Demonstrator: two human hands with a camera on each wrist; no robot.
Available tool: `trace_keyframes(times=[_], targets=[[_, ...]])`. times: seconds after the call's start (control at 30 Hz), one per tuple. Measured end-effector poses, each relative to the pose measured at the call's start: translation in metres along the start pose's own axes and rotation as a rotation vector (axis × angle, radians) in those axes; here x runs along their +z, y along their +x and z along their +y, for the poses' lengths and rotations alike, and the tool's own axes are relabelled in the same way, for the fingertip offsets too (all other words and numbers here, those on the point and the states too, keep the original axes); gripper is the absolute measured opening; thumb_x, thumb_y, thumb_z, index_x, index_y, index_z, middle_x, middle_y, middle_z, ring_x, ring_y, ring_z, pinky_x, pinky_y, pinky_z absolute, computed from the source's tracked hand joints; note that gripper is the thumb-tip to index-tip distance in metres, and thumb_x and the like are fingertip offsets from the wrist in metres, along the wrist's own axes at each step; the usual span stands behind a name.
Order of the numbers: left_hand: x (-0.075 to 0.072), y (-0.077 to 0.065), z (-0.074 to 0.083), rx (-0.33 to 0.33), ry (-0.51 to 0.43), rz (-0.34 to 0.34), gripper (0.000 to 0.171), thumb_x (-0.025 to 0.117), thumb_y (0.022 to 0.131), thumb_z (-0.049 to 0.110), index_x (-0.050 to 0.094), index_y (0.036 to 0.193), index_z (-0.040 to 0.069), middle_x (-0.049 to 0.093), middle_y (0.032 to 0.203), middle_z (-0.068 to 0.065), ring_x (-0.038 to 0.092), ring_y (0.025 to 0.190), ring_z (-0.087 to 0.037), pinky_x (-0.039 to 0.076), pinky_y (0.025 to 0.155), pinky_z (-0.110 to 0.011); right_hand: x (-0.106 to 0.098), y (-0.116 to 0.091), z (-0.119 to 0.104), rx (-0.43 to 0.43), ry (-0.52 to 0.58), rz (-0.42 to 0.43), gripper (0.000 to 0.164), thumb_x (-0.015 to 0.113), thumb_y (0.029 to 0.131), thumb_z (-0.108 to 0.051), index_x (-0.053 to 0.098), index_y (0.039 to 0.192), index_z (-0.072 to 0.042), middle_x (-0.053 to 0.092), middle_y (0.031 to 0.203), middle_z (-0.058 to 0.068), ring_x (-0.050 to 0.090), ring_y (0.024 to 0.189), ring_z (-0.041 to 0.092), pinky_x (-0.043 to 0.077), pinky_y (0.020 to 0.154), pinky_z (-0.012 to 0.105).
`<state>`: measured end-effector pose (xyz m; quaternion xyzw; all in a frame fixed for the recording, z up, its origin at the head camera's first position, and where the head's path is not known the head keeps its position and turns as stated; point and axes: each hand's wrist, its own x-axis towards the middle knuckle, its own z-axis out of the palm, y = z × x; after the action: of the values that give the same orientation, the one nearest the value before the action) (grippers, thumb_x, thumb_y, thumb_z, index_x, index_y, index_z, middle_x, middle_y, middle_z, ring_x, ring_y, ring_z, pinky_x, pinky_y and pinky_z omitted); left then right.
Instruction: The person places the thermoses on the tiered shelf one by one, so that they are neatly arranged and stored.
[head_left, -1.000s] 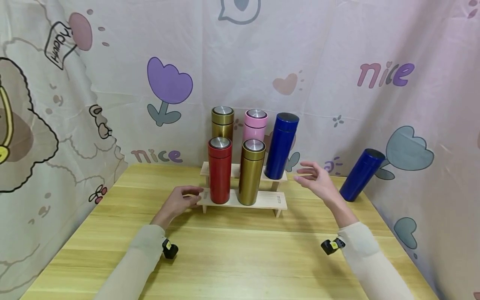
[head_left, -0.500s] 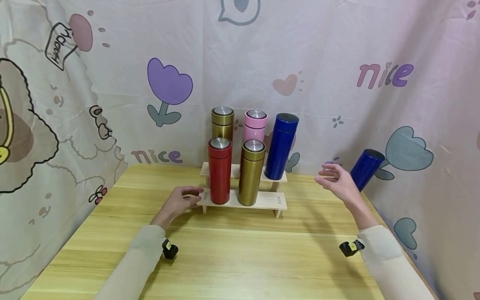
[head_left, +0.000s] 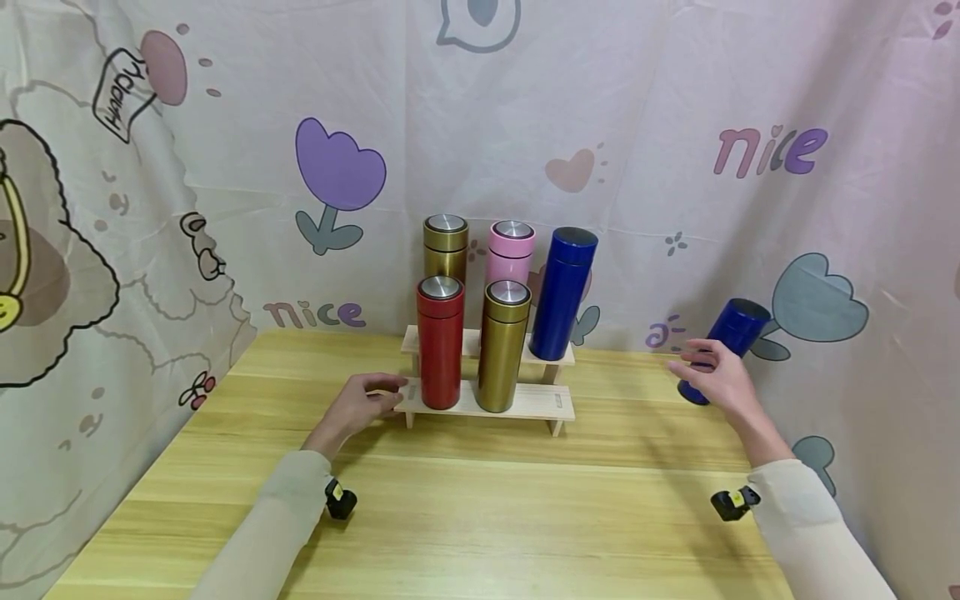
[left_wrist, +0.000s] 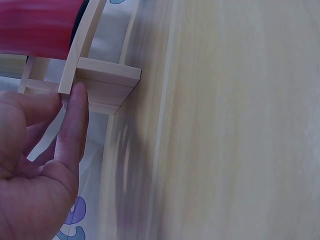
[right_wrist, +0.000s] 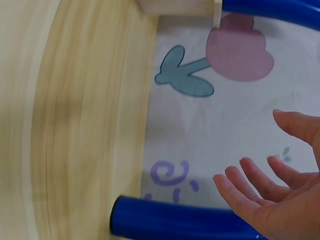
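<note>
At the left end of the lower shelf of a two-step wooden stand [head_left: 536, 400], my left hand [head_left: 358, 411] pinches the board between thumb and finger, as the left wrist view shows. A red flask [head_left: 441, 358] and a gold flask [head_left: 498, 358] stand on that lower step. Behind them, on the upper step, are another gold flask [head_left: 446, 250], a pink flask [head_left: 512, 250] and a blue flask [head_left: 561, 300]. My right hand [head_left: 720, 383], fingers spread and holding nothing, overlaps a second blue flask [head_left: 738, 325] on the table at the right.
The wooden table [head_left: 480, 517] reaches back to a patterned cloth [head_left: 637, 100] hanging behind it and along both sides. The lone blue flask stands close to the table's right back corner. A small black camera sits at each wrist.
My right hand has moved right, away from the blue flask on the stand and across to the lone blue flask. The left hand and the stand have stayed in place.
</note>
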<state>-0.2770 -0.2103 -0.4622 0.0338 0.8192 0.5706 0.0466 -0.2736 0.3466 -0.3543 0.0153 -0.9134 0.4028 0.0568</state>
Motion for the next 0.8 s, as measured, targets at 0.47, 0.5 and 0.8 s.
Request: trace_keyframes(times=[0.47, 0.5, 0.8], targets=[[0.0, 0.0, 0.0, 0.023, -0.008, -0.002, 0.037, 0.065, 0.1, 0.009, 0.064, 0.136, 0.0, 0.062, 0.139, -0.025, 0.072, 0.106, -0.022, 0.064, 0.089, -0.037, -0.013, 0.009, 0.035, 0.027, -0.068, 0.112, 0.072, 0.068, 0.1, -0.032, 0.037, 0.149, 0.012, 0.049, 0.144, 0.041, 0.053, 0.13, 0.055, 0.059, 0.091, 0.041], [0.0, 0.0, 0.0, 0.024, -0.006, -0.002, 0.037, 0.065, 0.1, 0.009, 0.064, 0.136, -0.001, 0.062, 0.139, -0.025, 0.072, 0.106, -0.022, 0.064, 0.089, -0.037, -0.014, 0.009, 0.037, 0.027, -0.072, 0.118, 0.072, 0.068, 0.1, -0.031, 0.038, 0.148, 0.013, 0.05, 0.143, 0.041, 0.053, 0.129, 0.055, 0.059, 0.085, 0.031], [0.0, 0.0, 0.0, 0.026, -0.001, -0.004, 0.037, 0.064, 0.1, 0.008, 0.064, 0.136, -0.002, 0.062, 0.139, -0.026, 0.072, 0.107, -0.023, 0.064, 0.089, -0.038, -0.021, 0.009, 0.057, 0.114, -0.077, 0.137, 0.071, 0.064, 0.102, -0.033, 0.038, 0.149, 0.013, 0.048, 0.145, 0.041, 0.049, 0.132, 0.055, 0.049, 0.101, 0.064]])
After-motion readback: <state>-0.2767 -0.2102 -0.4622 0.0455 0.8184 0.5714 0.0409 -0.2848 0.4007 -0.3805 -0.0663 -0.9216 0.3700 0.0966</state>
